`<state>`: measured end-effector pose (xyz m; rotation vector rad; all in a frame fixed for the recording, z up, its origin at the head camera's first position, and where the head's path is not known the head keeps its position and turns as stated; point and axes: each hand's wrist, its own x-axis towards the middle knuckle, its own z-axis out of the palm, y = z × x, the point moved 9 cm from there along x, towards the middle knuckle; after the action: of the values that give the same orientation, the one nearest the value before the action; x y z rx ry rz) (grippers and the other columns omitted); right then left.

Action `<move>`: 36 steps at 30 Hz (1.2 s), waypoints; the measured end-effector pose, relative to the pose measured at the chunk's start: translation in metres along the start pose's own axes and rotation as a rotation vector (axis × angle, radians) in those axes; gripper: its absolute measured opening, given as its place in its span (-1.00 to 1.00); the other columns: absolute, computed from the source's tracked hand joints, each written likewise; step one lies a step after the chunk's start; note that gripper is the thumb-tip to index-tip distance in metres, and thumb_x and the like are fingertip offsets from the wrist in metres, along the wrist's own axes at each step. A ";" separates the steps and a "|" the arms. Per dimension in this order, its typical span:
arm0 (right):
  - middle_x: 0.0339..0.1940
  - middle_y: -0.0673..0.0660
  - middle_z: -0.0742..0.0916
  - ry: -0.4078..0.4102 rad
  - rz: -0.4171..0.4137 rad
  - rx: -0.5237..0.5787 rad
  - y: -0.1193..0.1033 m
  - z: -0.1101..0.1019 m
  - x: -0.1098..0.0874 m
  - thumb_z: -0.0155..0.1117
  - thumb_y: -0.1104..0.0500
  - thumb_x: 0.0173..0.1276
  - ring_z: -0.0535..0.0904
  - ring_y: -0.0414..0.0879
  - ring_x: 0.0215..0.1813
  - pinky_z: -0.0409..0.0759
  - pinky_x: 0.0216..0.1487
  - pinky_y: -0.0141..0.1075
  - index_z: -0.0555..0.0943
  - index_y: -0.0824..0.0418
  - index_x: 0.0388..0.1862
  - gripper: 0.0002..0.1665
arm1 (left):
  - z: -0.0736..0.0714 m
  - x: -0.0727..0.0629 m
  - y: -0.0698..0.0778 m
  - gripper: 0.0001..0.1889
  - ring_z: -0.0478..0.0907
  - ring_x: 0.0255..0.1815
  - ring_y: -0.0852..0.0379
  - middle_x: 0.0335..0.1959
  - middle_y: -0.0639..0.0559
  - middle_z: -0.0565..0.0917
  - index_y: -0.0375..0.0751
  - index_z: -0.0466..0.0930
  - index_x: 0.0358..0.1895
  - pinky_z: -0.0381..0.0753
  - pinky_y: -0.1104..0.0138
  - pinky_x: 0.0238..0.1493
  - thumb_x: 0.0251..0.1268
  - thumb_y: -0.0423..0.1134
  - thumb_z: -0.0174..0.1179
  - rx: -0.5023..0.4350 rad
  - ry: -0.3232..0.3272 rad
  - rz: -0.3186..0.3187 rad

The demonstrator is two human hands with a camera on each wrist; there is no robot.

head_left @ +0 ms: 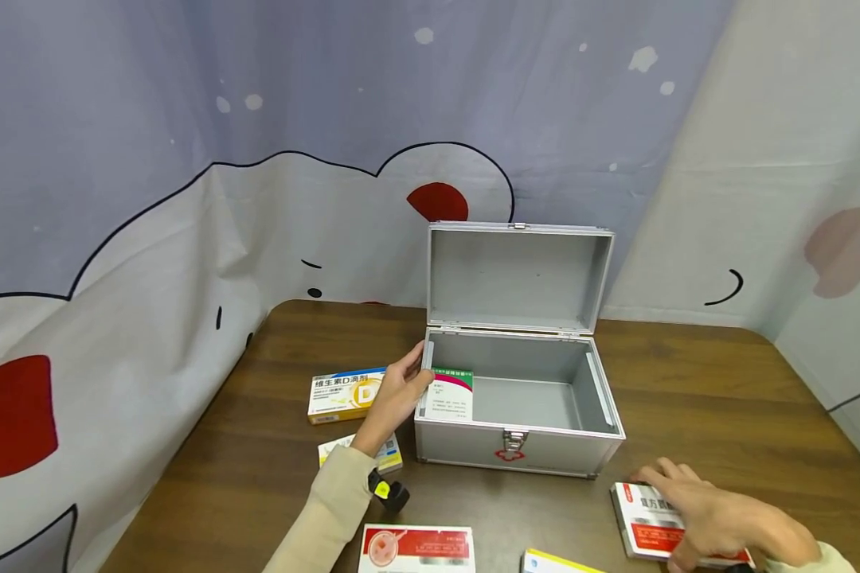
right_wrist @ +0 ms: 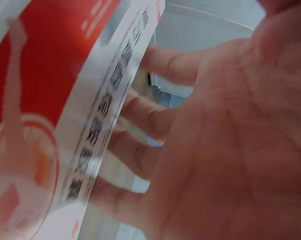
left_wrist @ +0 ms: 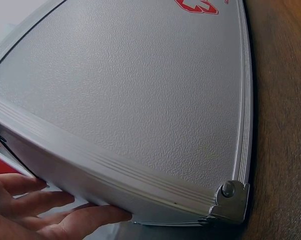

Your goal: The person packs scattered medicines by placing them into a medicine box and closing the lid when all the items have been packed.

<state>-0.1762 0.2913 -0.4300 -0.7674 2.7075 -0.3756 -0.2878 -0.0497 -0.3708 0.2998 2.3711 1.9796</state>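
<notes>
A silver metal case [head_left: 466,442] stands with its lid up. My left hand [head_left: 400,390] holds the case's left wall, thumb at the rim and fingers along the outside; the left wrist view shows the fingers [left_wrist: 100,217] against that side. Inside, at the left end, stands a green-and-white medicine box [head_left: 450,398]. At the right, my right hand [head_left: 717,513] grips a red-and-white medicine box [head_left: 648,529] across its width, thumb at the near side. In the right wrist view its fingertips pass behind the edge of that box [right_wrist: 50,90].
Left of the case lie a vitamin D drops box [head_left: 337,398] and another white-and-yellow box [head_left: 390,460], partly behind the left forearm. Nearer are a red-and-white box [head_left: 417,549] and a white box with a yellow edge [head_left: 545,563]. A printed curtain [head_left: 315,103] hangs behind the wooden table [head_left: 681,382].
</notes>
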 end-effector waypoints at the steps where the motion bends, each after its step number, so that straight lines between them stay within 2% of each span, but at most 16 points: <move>1: -0.03 -0.08 0.36 0.000 0.004 0.002 0.001 -0.001 -0.001 0.57 -0.07 -0.51 0.31 -0.08 -0.03 0.42 -0.15 -0.24 0.32 0.04 0.18 0.11 | 0.001 0.000 0.000 -0.41 0.20 0.34 0.00 0.37 -0.15 0.19 -0.33 0.08 0.38 0.24 0.21 0.25 0.28 -0.34 -0.03 -0.005 -0.004 0.001; 6: -0.05 -0.04 0.39 -0.007 0.026 0.022 0.003 -0.003 -0.004 0.56 -0.02 -0.47 0.31 -0.11 -0.05 0.41 -0.17 -0.26 0.32 0.07 0.15 0.06 | 0.003 0.001 0.001 -0.41 0.19 0.34 0.00 0.37 -0.17 0.18 -0.36 0.07 0.37 0.23 0.22 0.26 0.27 -0.36 -0.03 -0.018 -0.011 0.019; 8: 0.01 0.04 0.41 -0.018 0.048 0.053 0.005 -0.003 -0.006 0.55 -0.01 -0.44 0.31 -0.03 0.01 0.43 -0.12 -0.18 0.31 0.12 0.17 0.07 | 0.004 0.001 0.001 -0.40 0.18 0.34 0.00 0.37 -0.18 0.18 -0.38 0.07 0.37 0.22 0.22 0.26 0.26 -0.37 -0.02 -0.019 -0.011 0.028; 11: 0.03 0.08 0.41 -0.011 0.058 0.063 0.006 -0.007 -0.008 0.55 -0.03 -0.39 0.32 0.00 0.01 0.44 -0.14 -0.19 0.31 0.16 0.19 0.06 | 0.005 0.001 0.001 -0.40 0.18 0.34 -0.01 0.37 -0.19 0.18 -0.39 0.07 0.37 0.22 0.21 0.26 0.26 -0.38 -0.02 -0.024 -0.010 0.036; 14: -0.01 0.05 0.41 0.031 0.059 0.069 0.007 -0.017 -0.011 0.54 -0.08 -0.32 0.33 -0.11 -0.03 0.42 -0.20 -0.30 0.31 0.18 0.19 0.04 | 0.006 0.000 -0.001 -0.40 0.18 0.34 -0.02 0.36 -0.20 0.19 -0.40 0.07 0.37 0.21 0.20 0.27 0.26 -0.38 -0.02 -0.032 -0.008 0.039; 15: -0.07 0.00 0.41 0.059 0.048 0.053 0.007 -0.022 -0.012 0.53 -0.11 -0.30 0.31 -0.19 -0.11 0.37 -0.28 -0.39 0.33 0.17 0.18 0.01 | 0.006 0.001 -0.001 -0.40 0.18 0.35 -0.03 0.36 -0.21 0.19 -0.41 0.07 0.37 0.21 0.20 0.27 0.26 -0.39 -0.02 -0.039 -0.008 0.041; 20: -0.14 -0.02 0.42 0.144 0.053 0.038 0.013 -0.046 -0.016 0.52 -0.15 -0.27 0.28 -0.28 -0.19 0.29 -0.36 -0.47 0.35 0.20 0.16 0.00 | 0.006 0.011 -0.022 -0.40 0.19 0.34 -0.01 0.36 -0.17 0.22 -0.33 0.10 0.38 0.22 0.19 0.26 0.25 -0.38 -0.01 -0.051 0.017 0.055; 23: -0.14 -0.01 0.42 0.156 0.063 0.030 0.015 -0.056 -0.017 0.51 -0.16 -0.24 0.29 -0.29 -0.20 0.30 -0.37 -0.48 0.35 0.20 0.18 -0.01 | 0.004 0.015 -0.030 -0.41 0.20 0.34 0.02 0.36 -0.13 0.23 -0.28 0.12 0.38 0.24 0.21 0.26 0.26 -0.37 -0.01 -0.043 0.032 0.054; 26: -0.13 0.03 0.43 0.161 0.077 0.030 0.016 -0.066 -0.016 0.50 -0.15 -0.19 0.30 -0.27 -0.22 0.31 -0.38 -0.48 0.34 0.24 0.20 -0.02 | 0.002 0.014 -0.028 -0.42 0.20 0.34 0.01 0.36 -0.13 0.22 -0.30 0.12 0.37 0.24 0.21 0.26 0.27 -0.37 -0.01 -0.050 0.022 0.044; 33: -0.21 0.07 0.46 0.158 0.150 0.012 0.021 -0.091 -0.014 0.45 -0.14 -0.10 0.34 -0.28 -0.34 0.35 -0.45 -0.46 0.33 0.32 0.20 -0.04 | 0.000 0.001 -0.004 -0.40 0.18 0.35 -0.06 0.36 -0.23 0.19 -0.41 0.07 0.37 0.22 0.17 0.26 0.26 -0.38 -0.02 -0.025 -0.003 0.032; 36: -0.28 0.06 0.47 0.153 0.144 -0.001 0.019 -0.101 -0.012 0.43 -0.12 -0.05 0.34 -0.31 -0.39 0.35 -0.48 -0.46 0.34 0.34 0.16 -0.10 | 0.000 0.002 -0.004 -0.40 0.17 0.35 -0.06 0.36 -0.22 0.18 -0.39 0.07 0.37 0.22 0.17 0.27 0.26 -0.36 -0.02 -0.020 -0.002 0.030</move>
<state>-0.2116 0.3301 -0.3409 -0.5599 2.8841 -0.4139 -0.2908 -0.0503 -0.3749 0.3385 2.3574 2.0134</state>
